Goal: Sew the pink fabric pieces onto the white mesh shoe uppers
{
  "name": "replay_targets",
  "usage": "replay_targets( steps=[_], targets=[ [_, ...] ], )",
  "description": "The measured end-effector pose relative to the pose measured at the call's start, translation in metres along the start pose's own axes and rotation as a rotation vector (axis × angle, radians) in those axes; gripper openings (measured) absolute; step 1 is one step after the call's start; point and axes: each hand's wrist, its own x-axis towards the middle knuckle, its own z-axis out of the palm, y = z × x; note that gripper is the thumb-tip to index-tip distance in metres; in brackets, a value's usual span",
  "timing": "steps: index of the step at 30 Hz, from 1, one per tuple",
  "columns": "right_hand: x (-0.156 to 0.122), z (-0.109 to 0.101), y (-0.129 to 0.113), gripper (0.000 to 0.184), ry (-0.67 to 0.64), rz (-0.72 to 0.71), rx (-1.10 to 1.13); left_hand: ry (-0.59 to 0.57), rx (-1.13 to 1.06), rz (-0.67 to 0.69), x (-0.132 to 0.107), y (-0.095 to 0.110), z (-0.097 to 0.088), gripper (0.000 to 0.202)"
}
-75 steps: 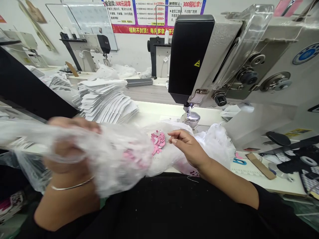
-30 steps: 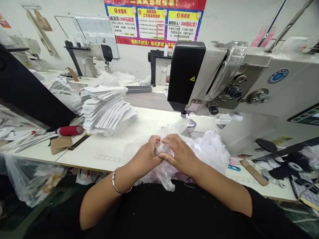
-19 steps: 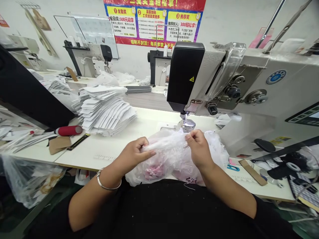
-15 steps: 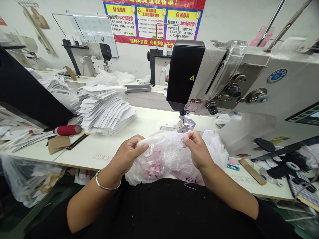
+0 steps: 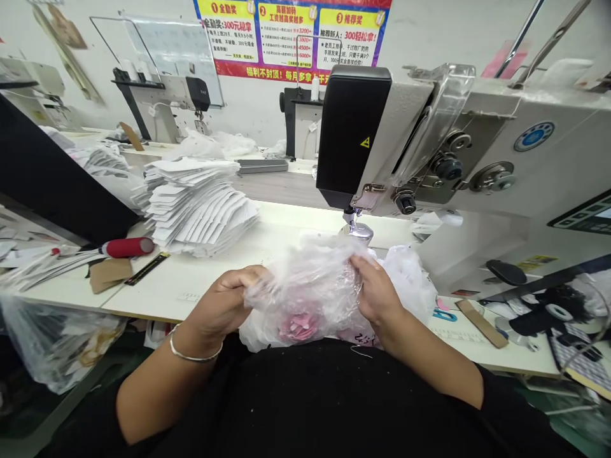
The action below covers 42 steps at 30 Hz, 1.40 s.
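Several pink pieces (image 5: 300,327) show through a clear bag (image 5: 312,267) at the lower centre of the frame. The left hand (image 5: 226,299) has its grip closed on the bag's left side, where the plastic is blurred; the right hand (image 5: 379,289) pinches the opposite side between thumb and fingers, so the film spans the gap between them. A white bag (image 5: 408,273) sits just right of the right hand, on the worktop (image 5: 162,299). The machine (image 5: 353,127) rises behind, filling the upper right. A stack (image 5: 200,210) of white pieces stands left of centre, and a red handle (image 5: 128,247) lies farther left.
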Motion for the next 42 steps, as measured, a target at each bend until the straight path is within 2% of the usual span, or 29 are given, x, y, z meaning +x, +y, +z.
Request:
replay_targets(
  steps=[4, 5, 7, 11, 14, 17, 20, 21, 23, 24, 25, 26, 27, 28, 29, 30, 32, 34, 36, 37, 39, 41, 42],
  targets=[
    [0.008, -0.011, 0.0, 0.028, 0.066, 0.007, 0.074, 0.366, -0.176, -0.045, 0.007, 0.006, -0.005, 0.01],
    [0.01, -0.013, -0.002, 0.028, 0.067, -0.016, 0.055, 0.42, -0.17, -0.048, 0.011, 0.009, -0.004, 0.012],
    [0.013, -0.014, -0.006, 0.032, 0.064, -0.059, 0.011, 0.456, -0.084, -0.03, 0.017, 0.015, -0.002, 0.015],
    [0.016, -0.009, -0.017, 0.041, 0.042, -0.054, 0.026, 0.535, 0.101, 0.128, 0.027, 0.026, -0.005, 0.016],
    [0.016, -0.006, -0.024, 0.041, 0.064, -0.063, 0.065, 0.646, 0.073, 0.213, 0.036, 0.031, -0.014, 0.017],
    [0.015, -0.006, -0.028, 0.042, 0.045, -0.091, 0.027, 0.698, 0.078, 0.245, 0.042, 0.032, -0.025, 0.012],
    [0.013, -0.005, -0.029, 0.046, -0.031, -0.081, 0.008, 0.735, 0.326, 0.314, 0.038, 0.035, -0.024, 0.01],
    [0.011, -0.004, -0.029, 0.047, -0.056, -0.078, -0.003, 0.772, 0.483, 0.374, 0.034, 0.037, -0.02, 0.013],
    [0.006, 0.0, -0.028, 0.047, -0.113, -0.081, -0.042, 0.808, 0.851, 0.547, 0.023, 0.044, -0.005, 0.032],
    [0.003, 0.004, -0.028, 0.047, -0.149, -0.085, -0.07, 0.736, 1.021, 0.629, 0.018, 0.048, 0.004, 0.042],
    [-0.001, 0.007, -0.028, 0.048, -0.193, -0.085, -0.103, 0.582, 1.137, 0.703, 0.014, 0.051, 0.015, 0.046],
    [-0.005, 0.01, -0.028, 0.051, -0.242, -0.079, -0.14, 0.347, 1.202, 0.719, 0.01, 0.053, 0.024, 0.042],
    [-0.01, 0.013, -0.028, 0.055, -0.294, -0.068, -0.178, 0.117, 1.258, 0.653, 0.007, 0.053, 0.033, 0.036],
    [-0.015, 0.015, -0.027, 0.059, -0.347, -0.055, -0.21, -0.065, 1.297, 0.568, 0.006, 0.052, 0.041, 0.027],
    [-0.019, 0.016, -0.027, 0.063, -0.397, -0.046, -0.227, -0.197, 1.326, 0.475, 0.004, 0.05, 0.047, 0.02],
    [-0.022, 0.015, -0.027, 0.064, -0.435, -0.043, -0.225, -0.274, 1.351, 0.399, 0.002, 0.048, 0.05, 0.016],
    [-0.027, 0.011, -0.026, 0.058, -0.457, -0.057, -0.184, -0.377, 1.342, 0.329, -0.003, 0.044, 0.053, 0.019],
    [-0.029, 0.003, -0.024, 0.049, -0.432, -0.059, -0.144, -0.526, 1.239, 0.222, -0.009, 0.044, 0.051, 0.026],
    [-0.029, -0.005, -0.022, 0.051, -0.387, -0.043, -0.118, -0.681, 1.081, 0.019, -0.015, 0.045, 0.047, 0.027],
    [-0.028, -0.008, -0.021, 0.051, -0.372, -0.04, -0.106, -0.705, 1.007, -0.087, -0.017, 0.046, 0.044, 0.026],
    [-0.029, -0.013, -0.019, 0.048, -0.373, -0.035, -0.085, -0.623, 0.909, -0.244, -0.017, 0.042, 0.038, 0.03],
    [-0.03, -0.016, -0.018, 0.046, -0.436, -0.037, -0.07, -0.412, 0.891, -0.288, -0.015, 0.033, 0.032, 0.03],
    [-0.031, -0.016, -0.018, 0.045, -0.483, -0.041, -0.066, -0.285, 0.888, -0.267, -0.013, 0.027, 0.029, 0.032]
  ],
)
